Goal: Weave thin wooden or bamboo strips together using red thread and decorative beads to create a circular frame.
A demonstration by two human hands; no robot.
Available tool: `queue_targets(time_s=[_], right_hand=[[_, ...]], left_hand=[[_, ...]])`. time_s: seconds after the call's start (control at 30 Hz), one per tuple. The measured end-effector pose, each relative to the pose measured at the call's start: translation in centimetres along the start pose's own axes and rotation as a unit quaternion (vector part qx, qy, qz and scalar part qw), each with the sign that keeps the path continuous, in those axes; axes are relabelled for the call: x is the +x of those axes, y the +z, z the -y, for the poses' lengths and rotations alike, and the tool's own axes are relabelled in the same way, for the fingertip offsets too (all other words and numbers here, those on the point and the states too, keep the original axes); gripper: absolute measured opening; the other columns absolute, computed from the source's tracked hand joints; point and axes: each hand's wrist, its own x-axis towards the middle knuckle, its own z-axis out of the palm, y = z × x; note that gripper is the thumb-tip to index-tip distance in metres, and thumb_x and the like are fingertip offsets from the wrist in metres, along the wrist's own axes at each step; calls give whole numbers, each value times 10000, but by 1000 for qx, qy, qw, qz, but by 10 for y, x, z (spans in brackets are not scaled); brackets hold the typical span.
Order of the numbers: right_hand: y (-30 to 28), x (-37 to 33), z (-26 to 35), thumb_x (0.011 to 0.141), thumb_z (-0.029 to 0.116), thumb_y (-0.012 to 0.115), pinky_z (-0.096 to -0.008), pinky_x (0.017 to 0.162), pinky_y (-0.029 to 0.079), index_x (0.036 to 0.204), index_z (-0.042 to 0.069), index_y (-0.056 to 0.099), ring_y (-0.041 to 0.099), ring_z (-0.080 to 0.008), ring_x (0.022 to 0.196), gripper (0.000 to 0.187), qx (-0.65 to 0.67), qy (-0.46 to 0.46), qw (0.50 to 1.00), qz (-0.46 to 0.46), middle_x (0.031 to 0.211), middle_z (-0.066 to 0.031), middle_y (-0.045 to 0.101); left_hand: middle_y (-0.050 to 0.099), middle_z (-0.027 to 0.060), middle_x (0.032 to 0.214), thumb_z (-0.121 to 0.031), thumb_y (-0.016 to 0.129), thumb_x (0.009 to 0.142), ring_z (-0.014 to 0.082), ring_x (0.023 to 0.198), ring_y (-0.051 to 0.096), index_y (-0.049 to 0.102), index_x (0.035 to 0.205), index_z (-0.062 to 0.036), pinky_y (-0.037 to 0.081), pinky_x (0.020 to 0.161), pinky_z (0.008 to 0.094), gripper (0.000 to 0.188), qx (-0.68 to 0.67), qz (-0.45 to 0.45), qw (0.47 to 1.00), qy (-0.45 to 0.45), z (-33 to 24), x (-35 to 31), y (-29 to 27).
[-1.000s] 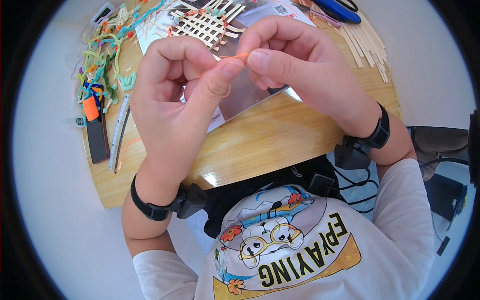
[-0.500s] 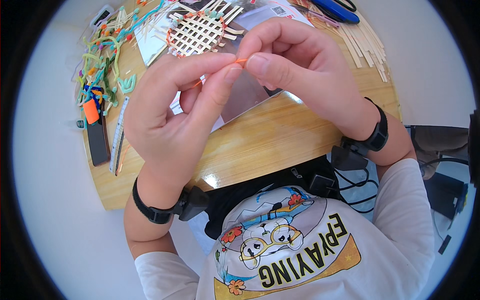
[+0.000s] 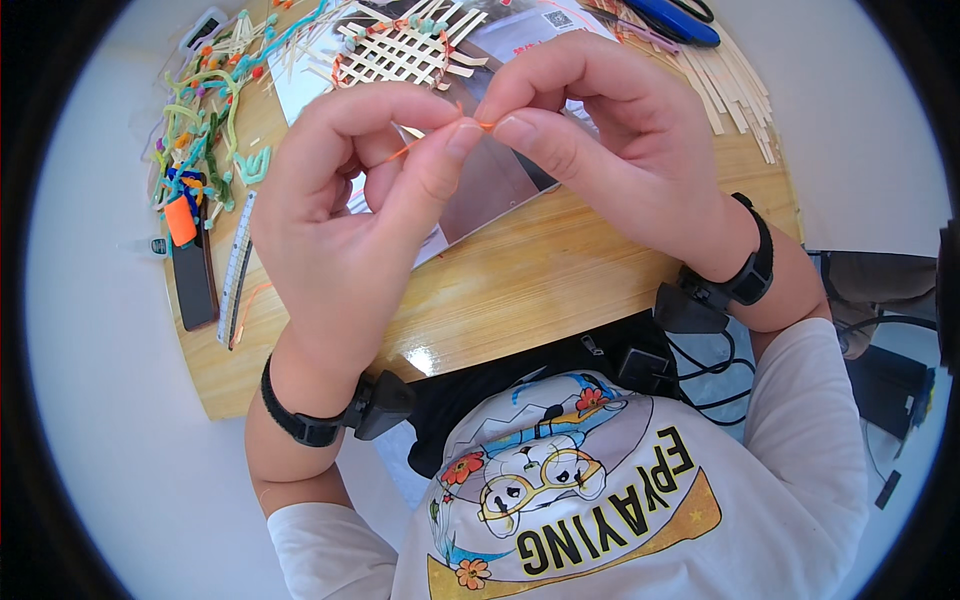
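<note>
A thin orange cord (image 3: 407, 150) is stretched between both hands, raised over the near part of the table. My left hand (image 3: 350, 190) is closed, with thumb and forefinger pinched on the cord, and a strand trails back past its curled fingers. Facing it, my right hand (image 3: 620, 150) pinches the cord by its thumb and forefinger tips. The fingertips of both hands nearly meet. Just beyond them lies a round woven piece (image 3: 390, 65) of pale flat strips, its rim wrapped in orange and pale green. It rests on a printed sheet (image 3: 490, 205).
At the left edge lie a heap of coloured cords and beads (image 3: 205, 115), an orange cylinder (image 3: 181, 221), a dark flat case (image 3: 196, 285) and a ruler (image 3: 235, 270). Blue-handled scissors (image 3: 675, 20) and loose pale strips (image 3: 735, 90) sit at the far right of the table (image 3: 560, 285).
My left fingers have shifted slightly and the forefinger has lifted from the thumb tip, showing more of the orange cord. My right hand stays nearly in place, still pinching.
</note>
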Motion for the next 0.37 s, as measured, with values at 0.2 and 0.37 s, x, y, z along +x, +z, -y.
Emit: queue_targets(time_s=[0.2, 0.37], right_hand=[[1, -1, 0, 881, 21, 590, -220, 721, 415, 989, -11, 602, 514, -79, 795, 114, 14, -3, 1000, -2, 946, -43, 607], [2, -1, 2, 885, 24, 586, -218, 719, 414, 996, -8, 601, 513, -78, 793, 117, 23, 7, 1000, -6, 947, -42, 607]], left_hand=[[619, 7, 855, 33, 653, 828, 14, 714, 522, 622, 975, 15, 395, 627, 138, 151, 39, 9, 998, 43, 0, -1, -1], [623, 17, 869, 41, 640, 834, 28, 737, 538, 628, 993, 31, 411, 649, 146, 159, 63, 9, 997, 52, 2, -2, 0]])
